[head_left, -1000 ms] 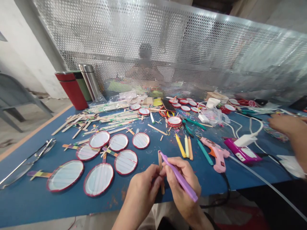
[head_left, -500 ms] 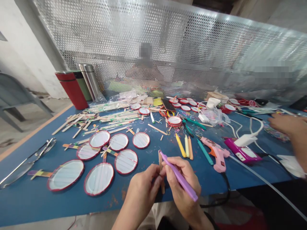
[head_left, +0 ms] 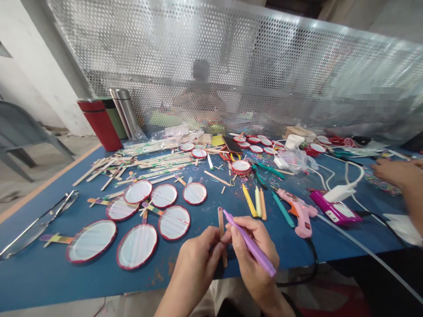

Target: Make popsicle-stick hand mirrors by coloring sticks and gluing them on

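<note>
Purple pen [head_left: 251, 244] gripped in right hand [head_left: 251, 266], nib [head_left: 225, 212] just right of far end of stick [head_left: 221, 220], touch unclear. Stick pinched midway in left hand [head_left: 198, 255], near centre, long axis near-to-far.

The left hand [head_left: 200, 257] hides part of the wooden stick [head_left: 220, 218]; the right edge cuts a co-worker's seemingly blurred arm [head_left: 411, 193].

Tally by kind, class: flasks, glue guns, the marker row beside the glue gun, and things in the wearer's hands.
Red cylindrical flask, green flask, silver flask: 3
Pink plastic glue gun: 1
Yellow marker, pale yellow marker, orange marker, teal marker: 4
Purple marker in right hand: 1
Flat wooden stick in left hand: 1
Total: 10
</note>
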`<control>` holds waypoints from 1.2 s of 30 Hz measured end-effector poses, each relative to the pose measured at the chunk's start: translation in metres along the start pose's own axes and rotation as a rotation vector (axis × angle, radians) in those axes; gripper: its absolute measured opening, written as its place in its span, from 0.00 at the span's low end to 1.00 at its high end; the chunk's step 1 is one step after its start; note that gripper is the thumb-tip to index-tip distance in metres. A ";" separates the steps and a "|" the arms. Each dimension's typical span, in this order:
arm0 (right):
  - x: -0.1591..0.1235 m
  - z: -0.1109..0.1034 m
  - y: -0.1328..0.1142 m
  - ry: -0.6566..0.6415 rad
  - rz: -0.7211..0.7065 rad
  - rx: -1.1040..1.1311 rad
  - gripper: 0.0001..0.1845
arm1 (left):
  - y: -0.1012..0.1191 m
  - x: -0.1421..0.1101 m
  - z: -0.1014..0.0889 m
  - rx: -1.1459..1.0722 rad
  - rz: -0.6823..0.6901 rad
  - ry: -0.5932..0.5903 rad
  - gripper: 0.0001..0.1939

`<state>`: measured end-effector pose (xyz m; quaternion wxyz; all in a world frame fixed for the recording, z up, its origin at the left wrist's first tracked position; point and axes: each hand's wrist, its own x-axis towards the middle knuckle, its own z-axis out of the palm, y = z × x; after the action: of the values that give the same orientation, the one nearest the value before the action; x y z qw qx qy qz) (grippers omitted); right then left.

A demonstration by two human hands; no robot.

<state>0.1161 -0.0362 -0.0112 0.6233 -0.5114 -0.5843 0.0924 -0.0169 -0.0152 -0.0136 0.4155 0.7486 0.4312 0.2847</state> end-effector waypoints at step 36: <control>-0.002 -0.001 0.001 0.003 -0.011 0.045 0.08 | 0.001 -0.001 -0.001 -0.023 -0.013 -0.029 0.07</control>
<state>0.1166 -0.0375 -0.0124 0.6362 -0.4941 -0.5839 0.1013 -0.0174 -0.0156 -0.0124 0.4322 0.7450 0.4265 0.2763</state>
